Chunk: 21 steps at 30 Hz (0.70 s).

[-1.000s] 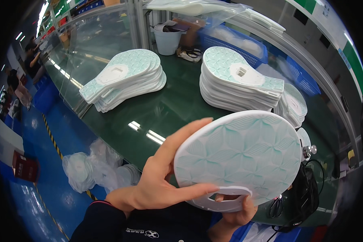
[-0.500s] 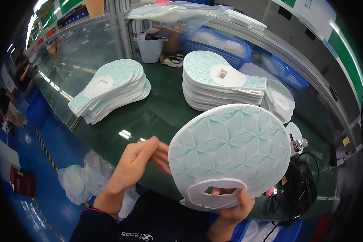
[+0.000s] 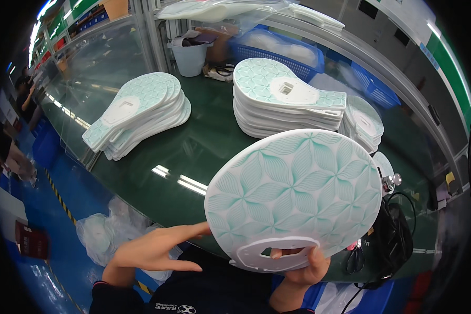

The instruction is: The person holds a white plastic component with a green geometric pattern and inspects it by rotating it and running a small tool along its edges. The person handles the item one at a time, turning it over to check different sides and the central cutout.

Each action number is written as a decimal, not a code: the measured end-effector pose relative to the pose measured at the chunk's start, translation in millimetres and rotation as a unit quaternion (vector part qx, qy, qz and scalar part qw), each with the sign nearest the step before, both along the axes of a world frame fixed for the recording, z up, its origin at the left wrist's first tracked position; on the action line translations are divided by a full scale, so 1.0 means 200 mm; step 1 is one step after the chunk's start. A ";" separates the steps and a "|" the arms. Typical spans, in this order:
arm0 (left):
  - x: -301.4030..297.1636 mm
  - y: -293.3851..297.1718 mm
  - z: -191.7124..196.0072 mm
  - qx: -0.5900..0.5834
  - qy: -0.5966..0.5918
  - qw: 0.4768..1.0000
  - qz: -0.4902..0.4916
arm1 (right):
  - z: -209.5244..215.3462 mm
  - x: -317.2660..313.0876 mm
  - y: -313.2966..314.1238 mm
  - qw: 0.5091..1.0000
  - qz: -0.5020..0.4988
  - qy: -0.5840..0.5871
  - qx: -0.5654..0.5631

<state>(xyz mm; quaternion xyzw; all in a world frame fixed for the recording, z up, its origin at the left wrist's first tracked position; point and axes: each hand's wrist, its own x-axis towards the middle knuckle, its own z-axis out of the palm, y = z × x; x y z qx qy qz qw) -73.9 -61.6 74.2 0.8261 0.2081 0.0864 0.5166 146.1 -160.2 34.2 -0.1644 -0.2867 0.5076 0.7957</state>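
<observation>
A white, rounded plastic panel point(image 3: 295, 191) with a teal leaf pattern is tilted up in front of me. Its lower part has an oblong cut-out. My right hand point(image 3: 311, 268) grips it there, the thumb on the patterned face and a fingertip showing through the opening. At the panel's lower left, my left hand point(image 3: 159, 247) is stretched out flat with the thumb apart; its fingertips reach the edge, and whether they touch is unclear. Behind stand a stack of matching paddle-shaped panels point(image 3: 141, 107) at the left and a taller stack point(image 3: 277, 86) at centre right.
More panels point(image 3: 362, 123) lie beside the taller stack. A metal-knobbed fitting point(image 3: 391, 182), scissors point(image 3: 355, 259) and a black bag point(image 3: 395, 240) are at the right of the green table point(image 3: 136, 180). A white bucket point(image 3: 189, 57) and blue basket point(image 3: 277, 55) stand at the back.
My left hand has moved down and flattened, its thumb now spread. The panel has turned to face me more and come slightly closer, still in my right hand.
</observation>
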 end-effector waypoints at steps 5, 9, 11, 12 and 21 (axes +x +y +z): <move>0.16 -0.07 0.00 -0.106 -0.220 0.966 0.086 | -0.02 -0.04 -0.03 1.000 -0.014 -0.019 0.002; 0.25 -0.13 0.01 -0.231 -0.316 0.908 0.151 | 0.01 -0.05 -0.03 0.998 -0.016 -0.048 -0.035; 0.25 -0.13 0.00 -0.226 -0.318 0.908 0.150 | 0.02 -0.05 -0.02 0.996 -0.019 -0.077 -0.034; 0.25 -0.13 0.00 -0.220 -0.310 0.912 0.157 | 0.02 -0.05 -0.01 0.994 -0.017 -0.101 -0.025; 0.25 -0.13 0.05 -0.293 -0.316 0.894 0.120 | 0.04 0.02 -0.02 0.996 -0.020 -0.002 0.082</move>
